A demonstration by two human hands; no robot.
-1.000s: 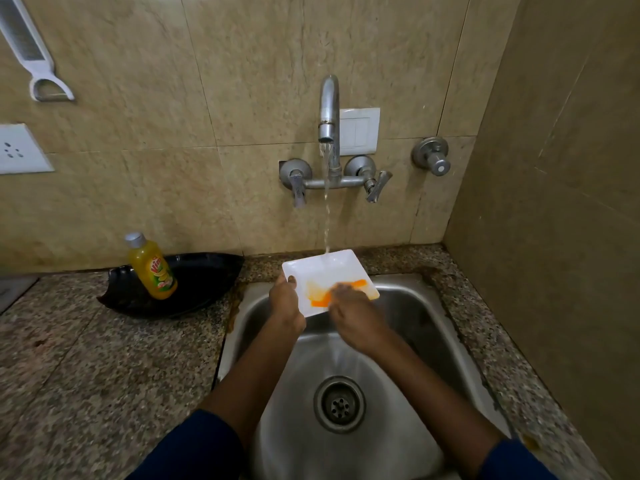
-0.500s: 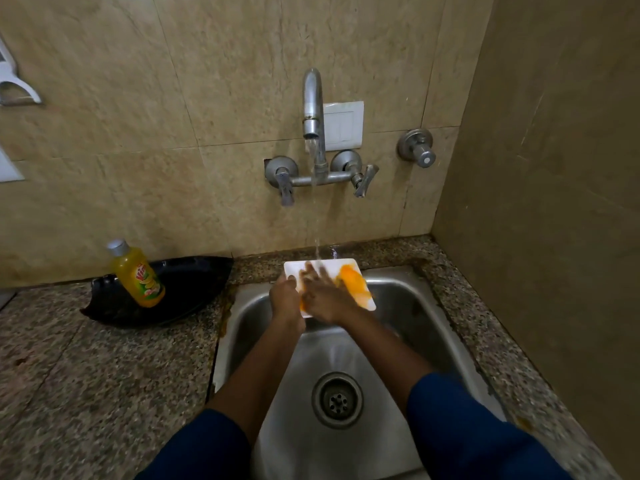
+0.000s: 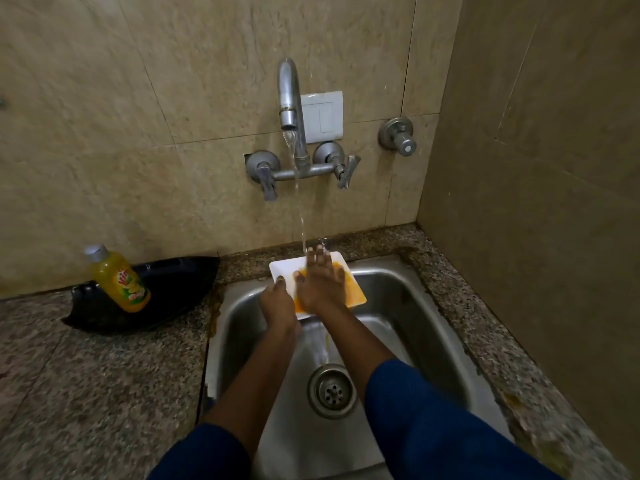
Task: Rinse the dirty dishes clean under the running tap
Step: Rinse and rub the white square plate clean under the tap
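Note:
A white square plate (image 3: 284, 268) smeared with orange sauce is held tilted over the back of the steel sink (image 3: 408, 317). My left hand (image 3: 277, 301) grips its near-left edge, thumb on top. My right hand (image 3: 320, 280) lies flat on the plate's face with fingers spread, covering much of the orange smear. Water runs from the wall tap (image 3: 289, 98) and lands at my right fingertips on the plate's far edge.
A black leaf-shaped dish (image 3: 173, 289) sits on the granite counter (image 3: 97, 382) left of the sink, with a yellow dish-soap bottle (image 3: 119, 280) standing in it. The drain (image 3: 332, 389) lies in the sink's middle. A side wall closes the right.
My right hand slid from the plate's near edge up across its face to the far edge, spreading the orange sauce wider. The left hand kept its grip.

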